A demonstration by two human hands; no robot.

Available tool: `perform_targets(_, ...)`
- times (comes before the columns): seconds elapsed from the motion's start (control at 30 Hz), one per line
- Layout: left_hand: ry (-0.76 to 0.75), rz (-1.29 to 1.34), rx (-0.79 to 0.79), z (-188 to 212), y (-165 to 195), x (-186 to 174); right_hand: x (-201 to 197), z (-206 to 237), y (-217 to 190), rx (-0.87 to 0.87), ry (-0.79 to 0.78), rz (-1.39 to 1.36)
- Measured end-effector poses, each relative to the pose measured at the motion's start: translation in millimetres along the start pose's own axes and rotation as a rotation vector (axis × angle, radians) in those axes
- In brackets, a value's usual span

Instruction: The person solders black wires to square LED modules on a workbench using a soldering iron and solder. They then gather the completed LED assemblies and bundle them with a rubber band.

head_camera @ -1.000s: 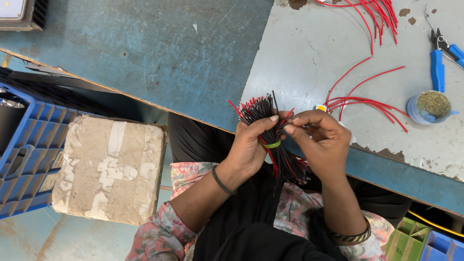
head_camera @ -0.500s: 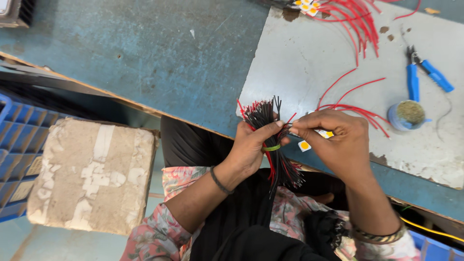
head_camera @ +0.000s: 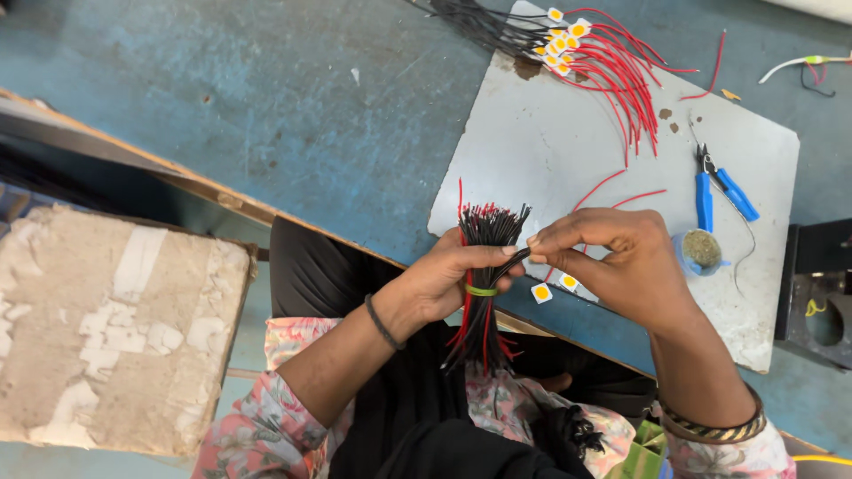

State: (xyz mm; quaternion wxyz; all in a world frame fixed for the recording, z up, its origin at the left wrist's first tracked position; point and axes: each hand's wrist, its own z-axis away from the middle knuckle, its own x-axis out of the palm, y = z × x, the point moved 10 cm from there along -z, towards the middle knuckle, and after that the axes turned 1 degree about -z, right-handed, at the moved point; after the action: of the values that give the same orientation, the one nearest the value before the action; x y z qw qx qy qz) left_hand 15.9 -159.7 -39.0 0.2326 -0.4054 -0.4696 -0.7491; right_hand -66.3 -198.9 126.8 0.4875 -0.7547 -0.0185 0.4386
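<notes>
My left hand (head_camera: 439, 284) grips an upright bundle of black and red wires (head_camera: 484, 266) held by a yellow-green band. My right hand (head_camera: 621, 262) pinches a single black wire (head_camera: 512, 257) at the top of the bundle, fingers closed on it. Two small white squares with orange centres (head_camera: 555, 288) lie on the grey board (head_camera: 550, 151) just under my right hand. The bundle's lower ends hang over my lap.
At the board's far edge lies a heap of red and black wires with several white-and-orange squares (head_camera: 586, 53). Blue-handled cutters (head_camera: 719, 191) and a small round pot (head_camera: 701, 251) sit right of my hand. A worn cardboard box (head_camera: 106, 328) is at left, a black box (head_camera: 816, 293) at right.
The view has shifted toward the far end of the table. My right hand has moved from beside the bundle to its top and now pinches one black wire; the left hand keeps hold.
</notes>
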Motion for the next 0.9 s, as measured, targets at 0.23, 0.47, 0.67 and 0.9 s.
perform_targets(0.23,0.024,0.168,0.115,-7,-1,-8,8,20,-38,-0.172,0.08,0.394)
perform_targets(0.47,-0.07,0.044,0.09,-1,8,6,9,33,-39,-0.208,0.182,0.306)
perform_targets(0.67,-0.153,-0.036,-0.027,-6,-2,21,15,39,-46,-0.315,0.201,0.399)
perform_targets(0.9,-0.134,0.005,0.041,-3,2,19,18,45,-53,-0.374,0.227,0.444)
